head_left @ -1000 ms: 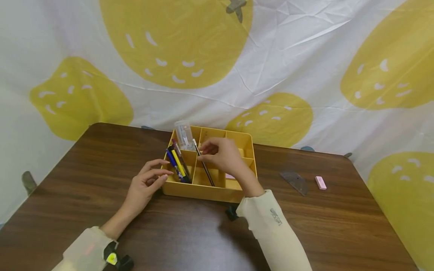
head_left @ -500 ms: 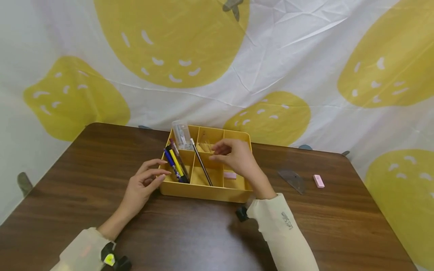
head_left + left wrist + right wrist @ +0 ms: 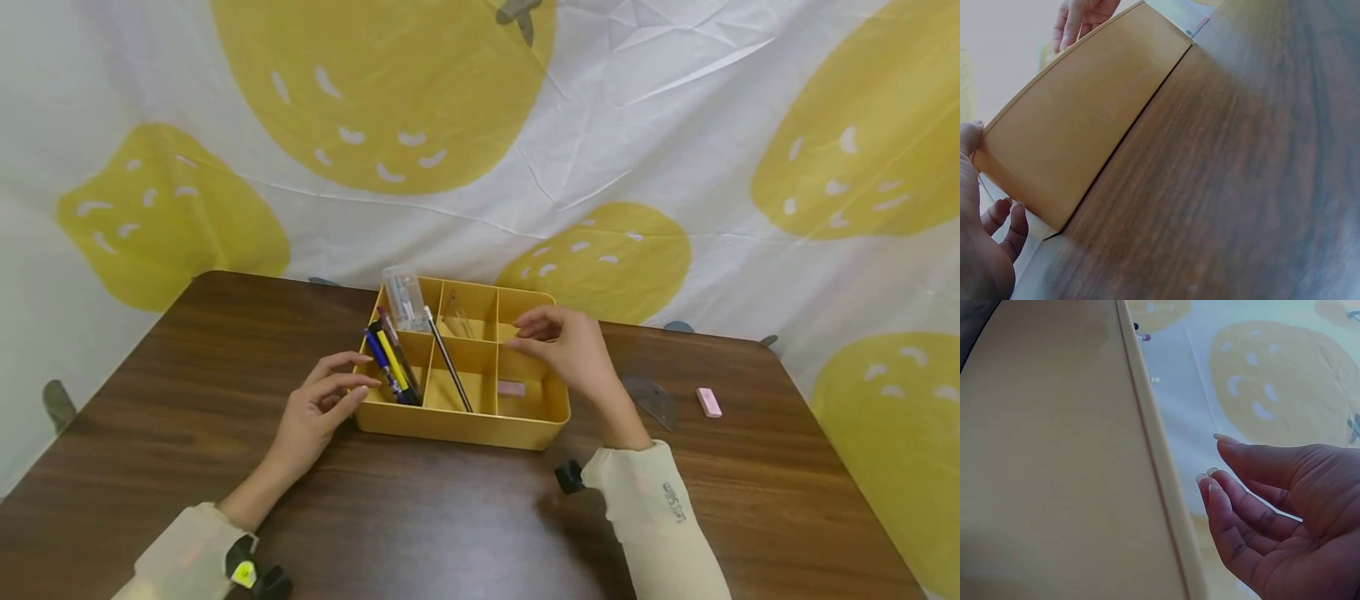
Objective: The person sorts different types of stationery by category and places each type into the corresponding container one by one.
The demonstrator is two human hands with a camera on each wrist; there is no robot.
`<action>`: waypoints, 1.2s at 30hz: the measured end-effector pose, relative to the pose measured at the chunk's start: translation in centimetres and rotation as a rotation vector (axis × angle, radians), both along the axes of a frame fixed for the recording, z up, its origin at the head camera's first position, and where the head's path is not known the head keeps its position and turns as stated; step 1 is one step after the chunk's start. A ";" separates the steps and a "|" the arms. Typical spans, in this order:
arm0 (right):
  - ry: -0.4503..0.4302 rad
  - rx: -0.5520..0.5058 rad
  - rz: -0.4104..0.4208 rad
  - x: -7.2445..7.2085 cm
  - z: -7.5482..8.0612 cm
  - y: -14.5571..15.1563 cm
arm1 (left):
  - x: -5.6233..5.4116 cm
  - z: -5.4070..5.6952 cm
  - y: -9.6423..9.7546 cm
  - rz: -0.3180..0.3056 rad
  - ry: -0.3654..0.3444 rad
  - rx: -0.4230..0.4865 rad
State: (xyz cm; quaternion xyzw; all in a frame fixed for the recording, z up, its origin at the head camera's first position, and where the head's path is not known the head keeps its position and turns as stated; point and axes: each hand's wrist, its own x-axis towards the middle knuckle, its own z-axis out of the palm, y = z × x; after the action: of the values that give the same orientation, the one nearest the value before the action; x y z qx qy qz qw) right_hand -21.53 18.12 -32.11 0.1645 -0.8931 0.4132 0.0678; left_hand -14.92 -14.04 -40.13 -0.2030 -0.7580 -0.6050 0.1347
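Observation:
A yellow divided organizer box (image 3: 457, 427) stands on the table. My left hand (image 3: 307, 417) touches its left rim, fingers loosely bent. Over the right-hand compartments hovers my right hand (image 3: 573, 354), with thumb and fingers apart and nothing between them. Several pens (image 3: 390, 362) lean in the front left compartment. A black pencil (image 3: 448, 360) slants in the front middle one, and a pink block like an eraser (image 3: 512, 388) lies in the front right. Clear thin pieces (image 3: 456, 319) stand in the back middle. My right hand partly hides the back right compartment.
A clear plastic tube (image 3: 403, 296) with small contents leans in the back left compartment. Right of the box lie a clear flat ruler-like piece (image 3: 654, 404) and a pink eraser (image 3: 708, 402). A lemon-print cloth (image 3: 585, 167) hangs behind the dark wooden table (image 3: 390, 517).
My right hand has moved right, from beside the black pencil to the box's right side, uncovering the pink block and the back middle compartment. My left hand has stayed at the left rim.

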 end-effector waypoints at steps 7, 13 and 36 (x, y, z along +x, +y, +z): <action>0.020 -0.031 -0.061 0.3 -0.2 1.5 | -0.8 -1.4 -0.4 0.005 0.005 -0.004; 0.029 -0.021 -0.115 0.5 -0.4 2.8 | -1.4 -2.8 -0.7 0.009 0.002 -0.004; 0.031 0.029 -0.232 1.3 -2.6 7.6 | 0.1 0.2 0.0 0.002 -0.005 -0.004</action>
State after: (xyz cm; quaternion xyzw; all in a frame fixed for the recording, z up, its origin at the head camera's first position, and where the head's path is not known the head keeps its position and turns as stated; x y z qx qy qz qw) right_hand -20.19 25.69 -34.73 0.0673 -0.9109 0.3868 0.1266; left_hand -14.85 -14.05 -39.96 -0.2013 -0.7598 -0.6037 0.1329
